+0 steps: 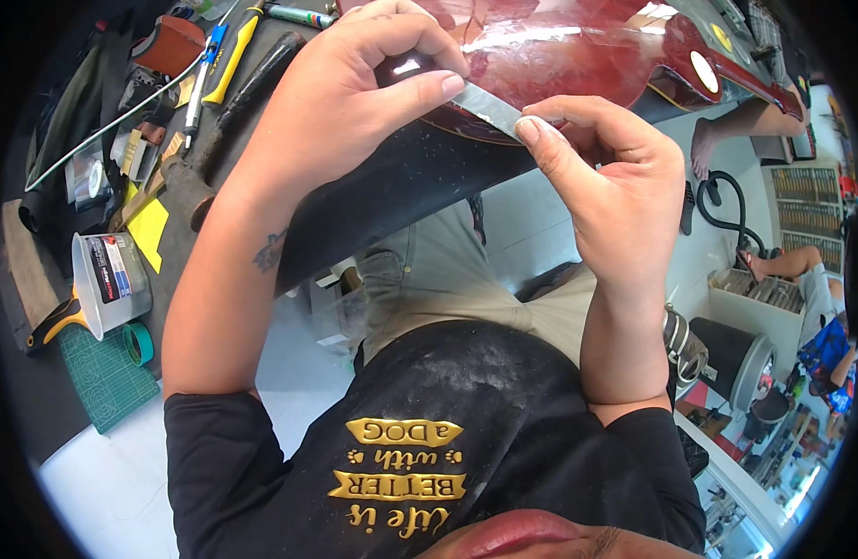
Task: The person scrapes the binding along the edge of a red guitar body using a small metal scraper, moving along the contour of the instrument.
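Between my two hands is a narrow, flat grey blade with a dark, rounded, shiny end like a handle. My left hand is closed around the dark end, its thumb lying along the blade. At the other end, my right hand pinches the blade's tip between thumb and fingers. Just beyond and partly beneath my hands lies a glossy dark red guitar, which rests on the dark workbench. Its near edge is partly covered by the blade and my fingers.
On the left lie a hammer, a yellow cutter, a blue-and-white pen-shaped tool and yellow paper. Nearer stand a white plastic tub, a green tape roll and a green cutting mat. Another person's bare leg shows right.
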Demonstrator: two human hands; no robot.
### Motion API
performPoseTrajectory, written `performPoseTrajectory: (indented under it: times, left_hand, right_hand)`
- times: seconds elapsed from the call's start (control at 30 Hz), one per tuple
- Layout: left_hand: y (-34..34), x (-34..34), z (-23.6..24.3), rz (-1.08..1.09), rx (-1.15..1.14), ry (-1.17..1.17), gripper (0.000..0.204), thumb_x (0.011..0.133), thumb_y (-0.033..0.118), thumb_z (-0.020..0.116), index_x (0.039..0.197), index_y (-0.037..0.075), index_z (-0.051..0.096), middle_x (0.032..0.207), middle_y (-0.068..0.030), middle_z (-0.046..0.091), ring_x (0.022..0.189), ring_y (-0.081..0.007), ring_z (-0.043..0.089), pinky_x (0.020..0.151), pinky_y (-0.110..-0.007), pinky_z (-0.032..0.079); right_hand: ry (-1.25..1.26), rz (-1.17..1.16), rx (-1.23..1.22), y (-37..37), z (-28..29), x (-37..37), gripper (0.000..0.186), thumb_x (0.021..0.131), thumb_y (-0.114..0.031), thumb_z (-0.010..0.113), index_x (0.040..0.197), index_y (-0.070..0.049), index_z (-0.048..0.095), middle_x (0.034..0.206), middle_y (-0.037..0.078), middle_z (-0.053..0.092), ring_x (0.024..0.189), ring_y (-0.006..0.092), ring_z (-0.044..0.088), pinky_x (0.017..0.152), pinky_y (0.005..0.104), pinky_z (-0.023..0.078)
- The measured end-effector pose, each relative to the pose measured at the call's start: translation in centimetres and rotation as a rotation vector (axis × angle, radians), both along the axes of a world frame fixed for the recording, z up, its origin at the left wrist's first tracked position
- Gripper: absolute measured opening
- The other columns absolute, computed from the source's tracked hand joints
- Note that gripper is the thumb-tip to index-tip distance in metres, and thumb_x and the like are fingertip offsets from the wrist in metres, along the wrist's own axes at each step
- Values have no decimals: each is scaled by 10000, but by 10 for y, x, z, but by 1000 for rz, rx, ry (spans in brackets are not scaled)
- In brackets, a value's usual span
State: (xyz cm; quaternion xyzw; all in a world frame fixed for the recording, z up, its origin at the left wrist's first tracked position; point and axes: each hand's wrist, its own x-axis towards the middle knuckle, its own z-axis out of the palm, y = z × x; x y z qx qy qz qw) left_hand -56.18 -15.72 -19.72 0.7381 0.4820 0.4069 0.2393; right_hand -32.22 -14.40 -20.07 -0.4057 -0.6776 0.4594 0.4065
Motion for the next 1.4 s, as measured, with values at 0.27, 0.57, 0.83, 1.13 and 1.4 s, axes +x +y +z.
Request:
performPoseTrajectory:
  times: [0.27, 0.57, 0.83, 1.13, 1.4]
  left_hand:
    - [0, 4, -4, 51, 126, 65, 55, 930, 92, 727, 981, 74, 714, 926, -48, 612, 913, -190, 583, 824, -322, 451]
    - [-2, -1, -6, -4, -13, 19, 54, 916, 88, 739, 967, 84, 723, 890, -17, 671, 816, -155, 576, 764, -300, 454]
    - [2, -14, -4, -123, -39, 112, 68, 915, 99, 750, 962, 59, 722, 861, -28, 672, 827, -166, 603, 778, -313, 461]
    - [3, -5, -9, -46, 15, 94, 52, 925, 64, 725, 968, 51, 698, 852, -50, 667, 831, -202, 620, 790, -333, 474]
    - [0, -6, -11, -47, -25, 32, 74, 904, 65, 755, 971, 57, 724, 900, -37, 694, 809, -163, 610, 755, -302, 471]
  right_hand:
    - [51, -29, 89, 1, -6, -3, 56, 905, -33, 764, 941, 10, 762, 716, -11, 683, 632, 16, 567, 560, 201, 419]
    - [45, -7, 14, -7, -7, -5, 52, 908, -37, 767, 910, 12, 748, 667, -17, 661, 563, 21, 548, 503, 215, 397]
    - [-79, 33, 62, -6, -13, -1, 101, 905, -10, 788, 994, 24, 753, 796, -31, 668, 702, 16, 537, 624, 179, 383]
    - [55, -57, 154, 1, -27, -6, 58, 889, -29, 772, 932, 7, 763, 747, 9, 690, 629, 36, 590, 555, 213, 430]
    - [22, -32, 150, 0, -28, -4, 57, 881, -27, 777, 924, 6, 758, 743, 10, 688, 646, 33, 590, 568, 214, 437]
